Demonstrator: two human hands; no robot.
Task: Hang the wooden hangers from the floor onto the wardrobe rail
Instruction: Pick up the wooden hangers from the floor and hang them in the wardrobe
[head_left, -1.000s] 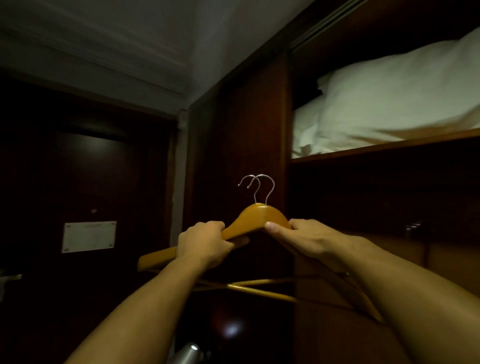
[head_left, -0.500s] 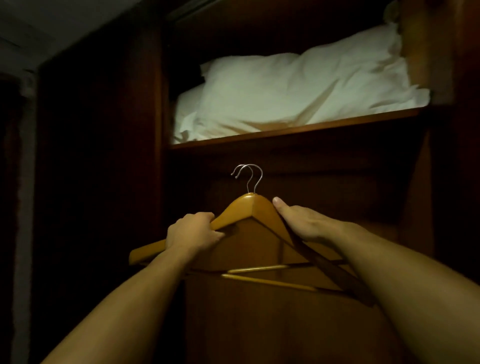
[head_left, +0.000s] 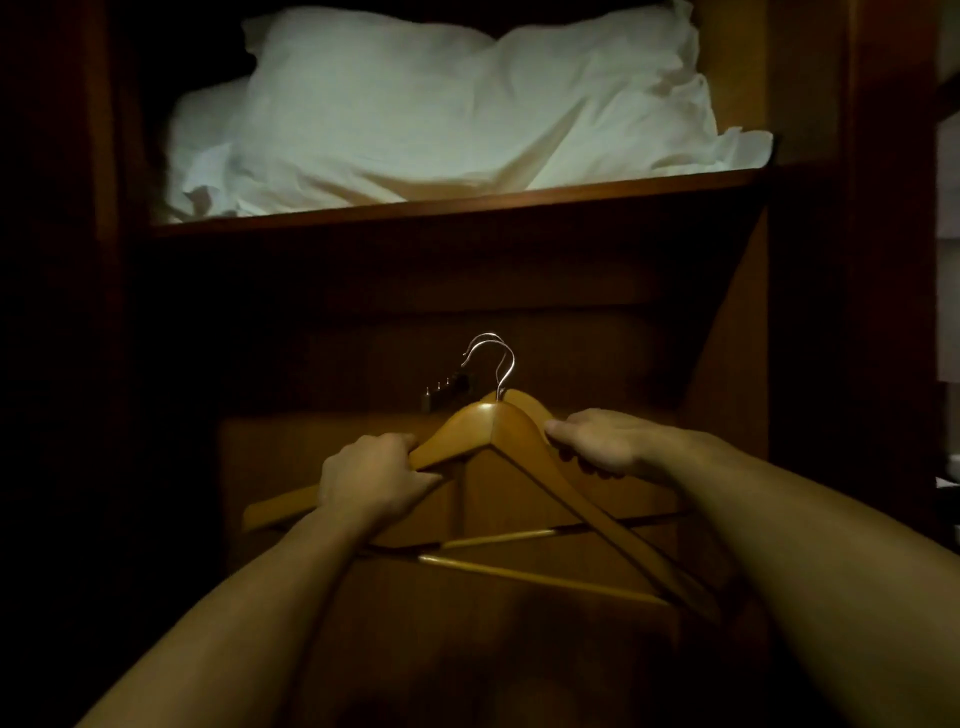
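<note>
Two wooden hangers (head_left: 498, 431) are stacked together, their two metal hooks (head_left: 493, 358) pointing up. My left hand (head_left: 369, 483) grips the left shoulder of the hangers. My right hand (head_left: 597, 441) holds the right shoulder, thumb on top. The hangers are held up inside the dark wardrobe, below the shelf. Their two lower bars (head_left: 519, 566) splay apart. Behind the hooks sits a small dark fitting with metal pegs (head_left: 447, 387); I cannot make out the rail in the dark.
A wooden shelf (head_left: 467, 205) runs across above the hangers, with white pillows (head_left: 441, 109) lying on it. The wardrobe's dark side panels (head_left: 852, 260) stand at left and right. The back panel (head_left: 467, 623) lies behind the hangers.
The view has swung right from the room door to face the wardrobe's inside. The hangers, held in both hands, now sit centred under the shelf, with the pegged fitting newly visible behind the hooks.
</note>
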